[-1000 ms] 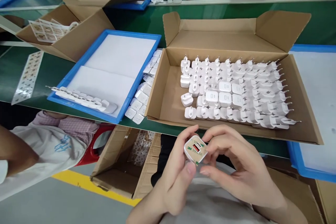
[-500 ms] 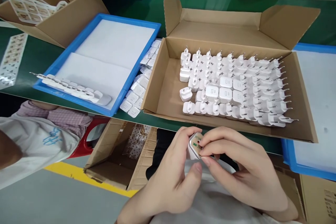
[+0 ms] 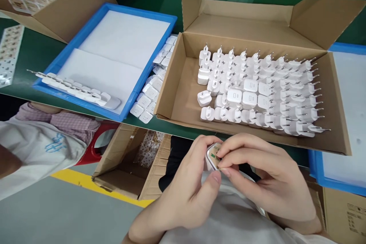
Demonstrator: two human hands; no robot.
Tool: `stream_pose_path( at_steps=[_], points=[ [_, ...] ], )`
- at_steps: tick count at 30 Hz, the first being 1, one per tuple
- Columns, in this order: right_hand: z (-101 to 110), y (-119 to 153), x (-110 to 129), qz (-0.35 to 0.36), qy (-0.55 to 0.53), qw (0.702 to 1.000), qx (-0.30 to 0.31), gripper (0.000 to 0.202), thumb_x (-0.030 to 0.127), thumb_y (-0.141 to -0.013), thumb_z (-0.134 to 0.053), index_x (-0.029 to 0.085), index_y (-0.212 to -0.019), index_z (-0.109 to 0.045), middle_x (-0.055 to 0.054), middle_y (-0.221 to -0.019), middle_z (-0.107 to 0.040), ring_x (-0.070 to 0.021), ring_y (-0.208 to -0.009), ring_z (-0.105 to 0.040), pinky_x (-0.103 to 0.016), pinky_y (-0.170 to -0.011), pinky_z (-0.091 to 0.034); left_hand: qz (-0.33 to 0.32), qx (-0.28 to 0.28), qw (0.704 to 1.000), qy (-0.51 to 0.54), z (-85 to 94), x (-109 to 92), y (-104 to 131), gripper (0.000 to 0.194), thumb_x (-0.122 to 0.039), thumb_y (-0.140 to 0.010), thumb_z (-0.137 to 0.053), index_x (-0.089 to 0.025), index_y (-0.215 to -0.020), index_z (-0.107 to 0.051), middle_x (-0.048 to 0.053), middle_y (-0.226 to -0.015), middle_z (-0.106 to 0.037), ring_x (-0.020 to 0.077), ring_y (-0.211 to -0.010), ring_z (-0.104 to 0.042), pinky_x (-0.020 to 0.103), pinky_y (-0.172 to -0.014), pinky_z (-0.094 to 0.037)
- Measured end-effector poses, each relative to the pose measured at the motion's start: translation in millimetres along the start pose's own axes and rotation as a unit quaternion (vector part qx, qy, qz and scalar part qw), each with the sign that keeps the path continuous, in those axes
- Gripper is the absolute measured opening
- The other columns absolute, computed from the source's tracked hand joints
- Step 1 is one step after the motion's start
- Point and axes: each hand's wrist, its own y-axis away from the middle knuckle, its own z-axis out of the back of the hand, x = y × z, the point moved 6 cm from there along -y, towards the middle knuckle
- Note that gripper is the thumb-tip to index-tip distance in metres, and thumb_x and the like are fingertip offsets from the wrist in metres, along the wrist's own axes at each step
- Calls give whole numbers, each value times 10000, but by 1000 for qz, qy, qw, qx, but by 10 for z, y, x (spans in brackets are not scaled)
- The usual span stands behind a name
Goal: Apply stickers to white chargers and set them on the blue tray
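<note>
My left hand [image 3: 188, 183] is wrapped around a white plug adapter [image 3: 209, 163] in front of the box. Its upturned face carries a brown adhesive sticker [image 3: 213, 154] with green print. The fingertips of my right hand [image 3: 260, 171] are closed on the sticker's right edge; they hide that side of the face. Just beyond both hands, an open cardboard box [image 3: 180, 87] holds rows of white plug adapters [image 3: 248, 114], most with their pins showing. Several lie with their port faces up near the middle.
On the left stands a blue-rimmed tray [image 3: 160, 16] with a strip of white parts [image 3: 77, 89]. White caps [image 3: 144, 101] lie between tray and box. Another carton [image 3: 77, 4] sits behind. A person's sleeve [image 3: 70, 124] is at left, above a floor carton [image 3: 114, 164].
The view has shifted slightly, so the box and trays sit a little higher. Both hands keep nearly the same pose on the adapter and its sticker.
</note>
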Motion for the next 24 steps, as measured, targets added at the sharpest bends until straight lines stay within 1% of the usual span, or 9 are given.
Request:
stream_pose_path(
  at_steps=[4, 9, 13, 16, 20, 24],
  points=[
    [5, -14, 31, 23, 7, 1000, 6, 206, 5, -987, -675, 193, -1039, -742, -56, -1048, -758, -147, -931, -771, -195, -874, -671, 8, 0, 1000, 6, 2, 18, -6, 269, -354, -1129, -476, -255, -1376, -516, 61, -1246, -619, 230, -1076, -629, 347, -962, -514],
    [-12, -7, 42, 42, 31, 998, 25, 213, 13, -1015, -648, 201, -1077, -728, -62, -1041, -762, -167, -928, -769, -243, -892, -684, 4, -5, 1000, 5, 2, 36, -14, 265, -288, -1106, -464, -259, -1366, -508, 45, -1219, -598, 218, -1093, -605, 326, -976, -504],
    [-51, 8, 35, 41, 36, 998, 26, 209, -6, -1012, -621, 188, -1059, -685, -52, -1066, -724, -139, -967, -721, -205, -933, -638, 9, -14, 1000, 3, 6, 47, -33, 263, -267, -1084, -470, -237, -1341, -514, 55, -1203, -607, 223, -1056, -606, 336, -943, -506],
    [-92, 25, 27, 32, 34, 998, 34, 202, -4, -1024, -585, 185, -1044, -654, -45, -1070, -682, -126, -951, -671, -194, -910, -610, 24, -19, 999, 16, 3, 62, -28, 262, -289, -1082, -469, -223, -1329, -528, 63, -1186, -618, 232, -1019, -610, 353, -912, -504],
    [-107, 59, 18, 25, 49, 998, 39, 180, 26, -1036, -577, 192, -1065, -641, -60, -1136, -639, -144, -972, -645, -218, -850, -605, 38, -11, 998, 50, -2, 100, -2, 274, -303, -1065, -471, -215, -1316, -540, 67, -1171, -606, 244, -1010, -604, 372, -906, -498],
    [-95, 60, 16, 21, 48, 998, 39, 191, 21, -1031, -578, 196, -1066, -647, -60, -1161, -635, -149, -1004, -646, -221, -854, -604, 35, 7, 996, 77, -5, 142, 7, 322, -401, -1080, -484, -208, -1332, -534, 73, -1173, -596, 251, -995, -597, 391, -916, -509]
  ],
)
